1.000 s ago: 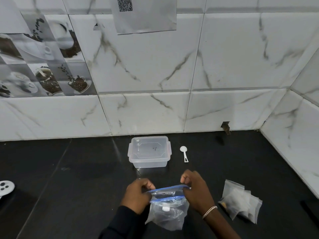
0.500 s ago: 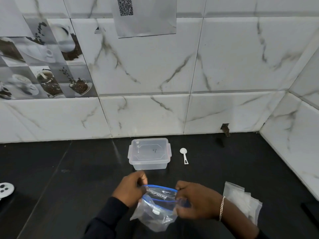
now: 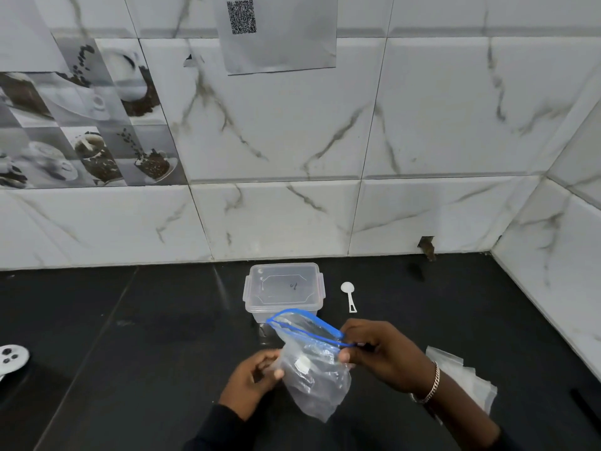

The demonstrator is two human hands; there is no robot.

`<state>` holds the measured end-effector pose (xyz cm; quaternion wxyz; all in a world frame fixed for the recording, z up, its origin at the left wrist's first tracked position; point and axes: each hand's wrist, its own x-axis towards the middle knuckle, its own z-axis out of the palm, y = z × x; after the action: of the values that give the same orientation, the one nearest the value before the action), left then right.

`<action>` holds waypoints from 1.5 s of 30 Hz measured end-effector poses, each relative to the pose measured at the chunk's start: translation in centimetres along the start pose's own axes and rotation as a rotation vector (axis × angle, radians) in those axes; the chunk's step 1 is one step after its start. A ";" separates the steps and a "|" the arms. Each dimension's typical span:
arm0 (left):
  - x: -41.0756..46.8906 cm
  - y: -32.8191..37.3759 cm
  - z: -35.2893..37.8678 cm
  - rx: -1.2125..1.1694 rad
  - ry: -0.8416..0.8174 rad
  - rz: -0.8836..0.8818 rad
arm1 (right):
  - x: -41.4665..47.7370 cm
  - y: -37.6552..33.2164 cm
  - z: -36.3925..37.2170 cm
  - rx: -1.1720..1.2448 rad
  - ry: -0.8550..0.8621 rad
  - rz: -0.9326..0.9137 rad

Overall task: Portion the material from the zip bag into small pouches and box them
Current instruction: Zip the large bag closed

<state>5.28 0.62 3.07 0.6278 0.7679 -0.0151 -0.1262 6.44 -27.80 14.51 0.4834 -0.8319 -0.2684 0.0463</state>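
Observation:
A clear zip bag (image 3: 312,362) with a blue seal strip hangs above the black counter, its mouth parted and tilted toward the back. My right hand (image 3: 383,356) pinches the right end of the blue strip. My left hand (image 3: 257,382) grips the bag's left side lower down. A clear plastic box (image 3: 283,288) with its lid on stands just behind the bag. A small white scoop (image 3: 349,296) lies to the right of the box. A stack of small clear pouches (image 3: 465,379) lies on the counter behind my right wrist, partly hidden.
The black counter (image 3: 146,336) meets white marble-tiled walls at the back and on the right. A white round device (image 3: 11,358) sits at the left edge. A paper with a QR code (image 3: 276,30) hangs on the back wall.
The bag's mouth has gone from pinched flat between both hands to parted. My left hand has slid down the bag's side, and my right hand has lifted the strip's right end.

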 end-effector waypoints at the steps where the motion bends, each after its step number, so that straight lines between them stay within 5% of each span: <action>1: 0.2 0.1 0.5 -0.030 0.035 -0.007 | 0.1 -0.1 -0.2 0.009 0.013 0.007; 4: 0.5 -0.6 0.8 -0.195 0.134 -0.029 | 0.2 0.0 -1.1 0.032 0.209 0.029; 8: -0.8 -2.5 0.9 -0.304 0.050 -0.132 | -0.4 0.5 -1.2 0.023 0.367 0.064; 11: -1.1 -2.0 0.6 -0.185 -0.091 -0.115 | -0.5 0.3 -1.2 0.014 0.275 0.080; 18: 0.4 7.7 0.1 -0.131 -0.093 0.188 | 0.3 -1.4 -2.4 -0.078 0.027 0.009; 26: 0.3 11.0 -0.5 0.470 0.028 0.505 | 0.1 -0.3 -3.7 -0.505 -0.234 0.067; 35: -1.0 12.3 -0.9 0.376 0.128 0.514 | -0.5 -1.3 -2.7 0.400 0.202 0.203; 45: -2.2 11.6 -1.6 0.436 0.138 0.546 | 0.1 -1.0 -1.0 0.553 0.339 0.231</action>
<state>5.11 0.14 14.95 0.4593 0.8582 -0.2039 0.1047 6.48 -28.16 15.90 0.7201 -0.6900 -0.0656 0.0327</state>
